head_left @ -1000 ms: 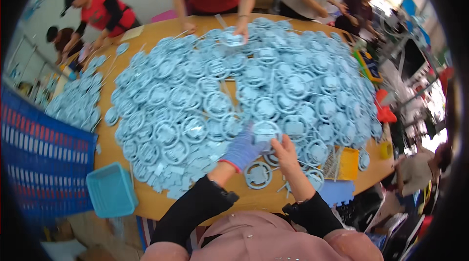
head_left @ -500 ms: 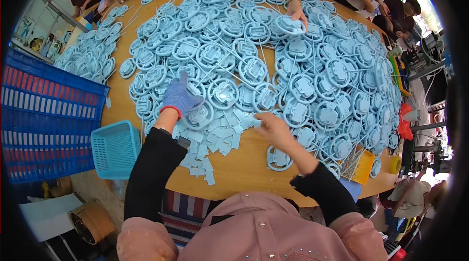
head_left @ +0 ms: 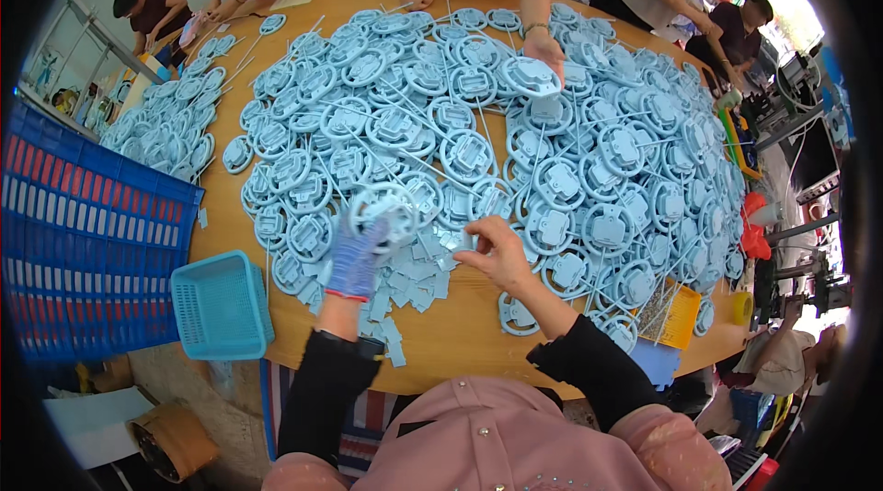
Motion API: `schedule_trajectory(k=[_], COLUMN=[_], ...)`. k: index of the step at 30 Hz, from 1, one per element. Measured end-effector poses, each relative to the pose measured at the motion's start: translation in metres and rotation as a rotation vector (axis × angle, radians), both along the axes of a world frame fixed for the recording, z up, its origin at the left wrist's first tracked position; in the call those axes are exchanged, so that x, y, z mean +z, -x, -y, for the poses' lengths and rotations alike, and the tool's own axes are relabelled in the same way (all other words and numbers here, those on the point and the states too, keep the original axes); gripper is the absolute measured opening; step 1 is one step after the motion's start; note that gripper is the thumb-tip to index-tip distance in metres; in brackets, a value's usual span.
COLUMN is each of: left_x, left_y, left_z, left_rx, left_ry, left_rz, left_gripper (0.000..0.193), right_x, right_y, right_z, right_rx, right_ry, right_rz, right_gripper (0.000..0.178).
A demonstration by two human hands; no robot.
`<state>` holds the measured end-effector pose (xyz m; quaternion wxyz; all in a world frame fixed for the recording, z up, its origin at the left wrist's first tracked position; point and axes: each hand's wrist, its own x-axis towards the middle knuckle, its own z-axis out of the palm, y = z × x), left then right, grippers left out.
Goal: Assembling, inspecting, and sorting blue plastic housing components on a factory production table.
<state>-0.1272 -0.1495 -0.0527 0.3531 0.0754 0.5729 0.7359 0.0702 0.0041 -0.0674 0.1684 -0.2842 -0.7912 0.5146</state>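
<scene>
My left hand (head_left: 353, 256), in a purple-blue glove, grips a light-blue plastic wheel-shaped part (head_left: 384, 211), lifted and blurred by motion. To its right my bare right hand (head_left: 506, 259) has thumb and forefinger pinched together; whatever they hold, if anything, is too small to make out. Between and below both hands lies a spread of small flat light-blue rectangular plates (head_left: 418, 287). Beyond, a wide heap of similar wheel-shaped parts (head_left: 466, 156), many with thin rods, covers the wooden table (head_left: 451, 325).
Across the table a co-worker's hand (head_left: 544, 51) holds another wheel-shaped part (head_left: 532, 77). A turquoise basket (head_left: 221, 307) and blue crates (head_left: 87, 243) stand at the left. An orange tray (head_left: 679, 316) of small metal pieces sits at the right edge. Other people work around.
My left hand has drawn nearer to me and now lifts a wheel-shaped part off the heap. My right hand has shifted slightly, its fingers pinching. The co-worker's part has moved a little toward me.
</scene>
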Motion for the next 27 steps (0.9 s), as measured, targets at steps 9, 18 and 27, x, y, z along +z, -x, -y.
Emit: schedule_trajectory(k=[9, 18, 27], left_x=[0.001, -0.002, -0.024], left_y=[-0.066, -0.086, -0.089], left_z=[-0.020, -0.019, -0.027], left_rx=[-0.192, -0.061, -0.199], left_ry=[-0.086, -0.141, 0.001], left_rz=[0.303, 0.372, -0.005], left_gripper=[0.044, 0.042, 0.058], right_x=[0.052, 0.021, 0.009], right_y=[0.011, -0.012, -0.016], right_z=[0.005, 0.019, 0.037], right_rx=[0.270, 0.095, -0.042], right_ry=[-0.716, -0.595, -0.478], right_rz=[-0.106, -0.198, -0.155], right_gripper=[0.040, 0.037, 0.037])
